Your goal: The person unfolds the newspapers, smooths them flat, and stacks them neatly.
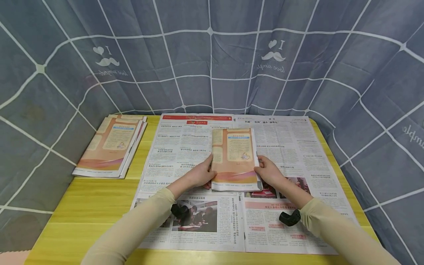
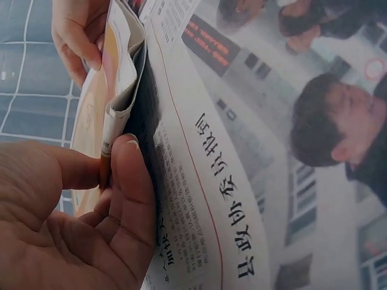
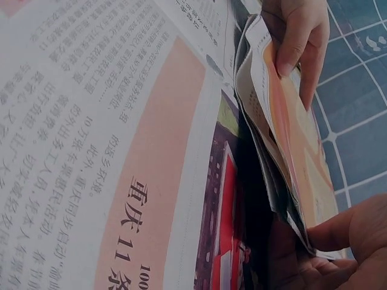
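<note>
Grey curtain with white grid lines rings the workspace, and below it a yellow table carries a widely spread newspaper. Centre stage, lying over the middle of that sheet, is a folded newspaper with an orange face, and look how squarely it sits between the two hands! Left hand is on its left edge, right hand on its right, both down in the half closer to the person, and neither is clearly nearer. It's a pinch on each side: thumbs on the orange face, fingers tucked beneath, as the wrist views show. Long axis? Straight out, near to far, crossing the line from hand to hand. The far end carries the panel with the blue strip; the purple band and white margin point back at the person. White layers peep out along the right edge, and the near end seems to stand slightly off the sheet, shadow beneath. Over at far left, well apart, a stack of similar folded papers leans the same way, away from the person.
</note>
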{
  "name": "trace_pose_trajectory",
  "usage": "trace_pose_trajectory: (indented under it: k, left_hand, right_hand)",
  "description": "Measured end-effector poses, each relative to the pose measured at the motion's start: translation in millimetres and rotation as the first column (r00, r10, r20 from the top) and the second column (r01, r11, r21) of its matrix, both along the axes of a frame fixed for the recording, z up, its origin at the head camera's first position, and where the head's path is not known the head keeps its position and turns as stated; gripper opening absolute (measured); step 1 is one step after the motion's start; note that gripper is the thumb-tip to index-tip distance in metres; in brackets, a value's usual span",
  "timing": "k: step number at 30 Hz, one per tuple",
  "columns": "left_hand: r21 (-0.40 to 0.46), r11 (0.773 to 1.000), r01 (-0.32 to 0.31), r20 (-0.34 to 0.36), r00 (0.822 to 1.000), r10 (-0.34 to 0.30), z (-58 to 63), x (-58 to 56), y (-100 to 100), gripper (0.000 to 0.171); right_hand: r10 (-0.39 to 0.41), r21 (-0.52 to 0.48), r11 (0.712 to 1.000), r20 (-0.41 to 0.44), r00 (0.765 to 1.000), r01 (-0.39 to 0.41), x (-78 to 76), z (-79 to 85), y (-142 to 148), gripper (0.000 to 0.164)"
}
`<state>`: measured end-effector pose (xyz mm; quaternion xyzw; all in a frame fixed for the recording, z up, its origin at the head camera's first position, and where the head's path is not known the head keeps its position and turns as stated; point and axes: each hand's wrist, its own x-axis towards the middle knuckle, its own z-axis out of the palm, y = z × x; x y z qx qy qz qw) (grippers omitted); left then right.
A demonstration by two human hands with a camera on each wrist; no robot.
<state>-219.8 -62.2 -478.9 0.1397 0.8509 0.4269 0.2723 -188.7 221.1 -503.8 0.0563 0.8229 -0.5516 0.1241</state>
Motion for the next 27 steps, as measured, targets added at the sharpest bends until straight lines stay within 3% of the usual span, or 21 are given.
trace_pose_trajectory:
  k: [11, 27]
  left_hand:
    - [-0.043, 0.999, 0.011, 0.004, 1.0, -0.01, 3.6, 0.9, 1.8, 0.081]
    - [-0.205, 0.978, 0.032, -0.02, 0.999, -0.037, 7.2, -3.7, 8.2, 0.075]
  right_hand:
    - [0.013, 0.061, 0.998, -0.017, 1.0, -0.012, 0.3, -3.0, -1.3, 0.06]
    - [0.014, 0.098, 0.995, -0.025, 1.0, -0.012, 1.1, -3.5, -1.9, 0.065]
